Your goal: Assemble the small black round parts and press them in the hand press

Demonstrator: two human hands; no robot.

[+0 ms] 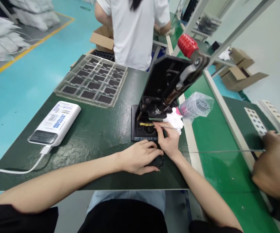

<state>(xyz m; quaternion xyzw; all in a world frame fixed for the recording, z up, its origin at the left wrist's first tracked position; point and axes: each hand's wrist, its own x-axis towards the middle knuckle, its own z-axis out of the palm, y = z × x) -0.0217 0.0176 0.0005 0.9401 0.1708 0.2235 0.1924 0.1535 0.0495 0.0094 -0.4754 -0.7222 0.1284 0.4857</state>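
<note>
My left hand [142, 157] is closed around a round black part [158, 161] on the dark green tabletop, in front of the press. Fingers of my right hand [167, 137] pinch a thin item whose outline is hard to make out, at the right end of a yellow strip [146, 124]. That strip lies across the black base [147, 130] of a hand press. The press's upper body [165, 77] is raised above the base, and its red-gripped lever [188, 45] points up and right. Crumpled white paper [174, 120] sits just behind my right hand.
A clear compartment tray [92, 80] holds several dark flat pieces. A white power bank [56, 123] with a cable lies at the left. A plastic bag [197, 106] rests beyond the press. One person [135, 32] stands ahead; another person's hands [274, 142] are at the right.
</note>
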